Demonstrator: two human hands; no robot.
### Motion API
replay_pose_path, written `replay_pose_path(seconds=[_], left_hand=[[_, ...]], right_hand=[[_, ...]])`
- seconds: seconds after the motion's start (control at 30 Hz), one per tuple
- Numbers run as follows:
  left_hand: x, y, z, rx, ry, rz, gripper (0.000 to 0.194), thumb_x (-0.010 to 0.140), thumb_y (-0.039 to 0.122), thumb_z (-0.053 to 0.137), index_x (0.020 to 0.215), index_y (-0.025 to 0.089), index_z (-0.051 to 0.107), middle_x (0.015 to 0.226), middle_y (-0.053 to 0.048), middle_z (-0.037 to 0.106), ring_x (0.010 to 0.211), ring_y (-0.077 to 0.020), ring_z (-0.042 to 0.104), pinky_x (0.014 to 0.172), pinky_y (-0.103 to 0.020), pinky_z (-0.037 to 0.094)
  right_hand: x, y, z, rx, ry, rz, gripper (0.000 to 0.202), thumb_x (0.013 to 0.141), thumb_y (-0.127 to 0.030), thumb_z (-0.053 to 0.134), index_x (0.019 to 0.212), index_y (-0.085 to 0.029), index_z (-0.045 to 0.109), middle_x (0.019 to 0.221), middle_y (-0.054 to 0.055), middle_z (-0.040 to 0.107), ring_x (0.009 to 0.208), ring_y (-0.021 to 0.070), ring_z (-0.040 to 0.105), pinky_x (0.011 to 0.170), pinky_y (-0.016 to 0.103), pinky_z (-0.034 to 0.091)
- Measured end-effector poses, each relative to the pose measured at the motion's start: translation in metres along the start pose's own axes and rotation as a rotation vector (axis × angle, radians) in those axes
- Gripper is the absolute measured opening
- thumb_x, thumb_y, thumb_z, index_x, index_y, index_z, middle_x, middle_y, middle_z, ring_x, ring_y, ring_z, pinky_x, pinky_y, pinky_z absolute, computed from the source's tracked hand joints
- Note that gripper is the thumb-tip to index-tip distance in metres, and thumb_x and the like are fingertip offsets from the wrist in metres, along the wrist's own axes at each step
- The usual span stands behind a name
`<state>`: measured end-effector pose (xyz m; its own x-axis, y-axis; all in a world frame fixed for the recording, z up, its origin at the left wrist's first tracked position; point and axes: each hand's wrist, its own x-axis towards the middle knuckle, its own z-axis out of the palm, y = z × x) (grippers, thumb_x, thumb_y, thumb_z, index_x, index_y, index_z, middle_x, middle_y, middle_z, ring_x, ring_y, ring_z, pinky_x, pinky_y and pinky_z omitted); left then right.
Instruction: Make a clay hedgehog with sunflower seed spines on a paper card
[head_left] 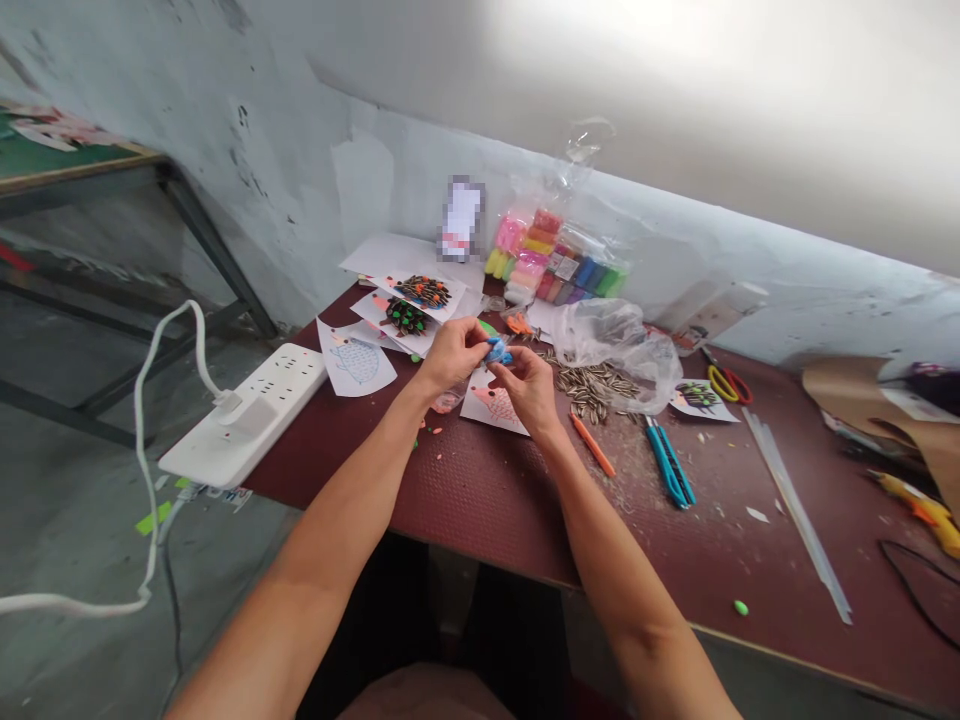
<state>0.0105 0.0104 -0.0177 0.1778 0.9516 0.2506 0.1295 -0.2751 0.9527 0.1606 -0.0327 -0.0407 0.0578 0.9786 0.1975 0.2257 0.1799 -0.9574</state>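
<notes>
My left hand (456, 352) and my right hand (529, 388) meet above the middle of the table. Pinched between their fingertips is a small piece of blue clay (498, 351), with whitish shine that looks like clear wrapping. Just below it lies a paper with a pink hedgehog drawing (498, 405), partly covered by my right hand. Beside my right hand spreads a heap of striped seeds (596, 388). Left of my hands are hedgehog pictures covered in seeds, one with green dots (406, 316) and one with orange dots (424, 291). A blue hedgehog drawing (355, 360) lies further left.
Packs of coloured clay (551, 262) lean at the wall behind a clear plastic bag (615, 340). Rightward lie an orange pen-like tool (592, 445), a teal cutter (669, 462), scissors (727, 384), glue sticks (799, 520) and a yellow glue gun (919, 508). A power strip (247, 415) overhangs the left edge.
</notes>
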Motion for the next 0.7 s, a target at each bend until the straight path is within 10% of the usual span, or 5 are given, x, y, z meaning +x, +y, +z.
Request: replay_pose_path(seconds=[0.3, 0.7], left_hand=[[-0.005, 0.007, -0.007, 0.238, -0.275, 0.054, 0.020, 0.081, 0.009, 0.052, 0.077, 0.015, 0.070, 0.058, 0.002, 0.059, 0.054, -0.0116, 0.056, 0.056, -0.022, 0.041], [-0.002, 0.004, -0.008, -0.271, -0.286, -0.166, 0.026, 0.094, 0.037, 0.072, 0.086, 0.015, 0.060, 0.067, 0.001, 0.064, 0.056, -0.0086, 0.062, 0.055, -0.019, 0.051]], right_hand=[[0.004, -0.011, -0.025, -0.412, 0.009, -0.060, 0.030, 0.080, -0.045, 0.079, 0.095, -0.020, 0.078, 0.064, 0.002, 0.074, 0.061, 0.0207, 0.073, 0.063, 0.030, 0.057], [0.003, -0.016, -0.022, -0.278, -0.008, -0.126, 0.041, 0.079, -0.048, 0.079, 0.111, -0.023, 0.075, 0.078, 0.002, 0.076, 0.062, 0.0169, 0.069, 0.061, 0.029, 0.058]])
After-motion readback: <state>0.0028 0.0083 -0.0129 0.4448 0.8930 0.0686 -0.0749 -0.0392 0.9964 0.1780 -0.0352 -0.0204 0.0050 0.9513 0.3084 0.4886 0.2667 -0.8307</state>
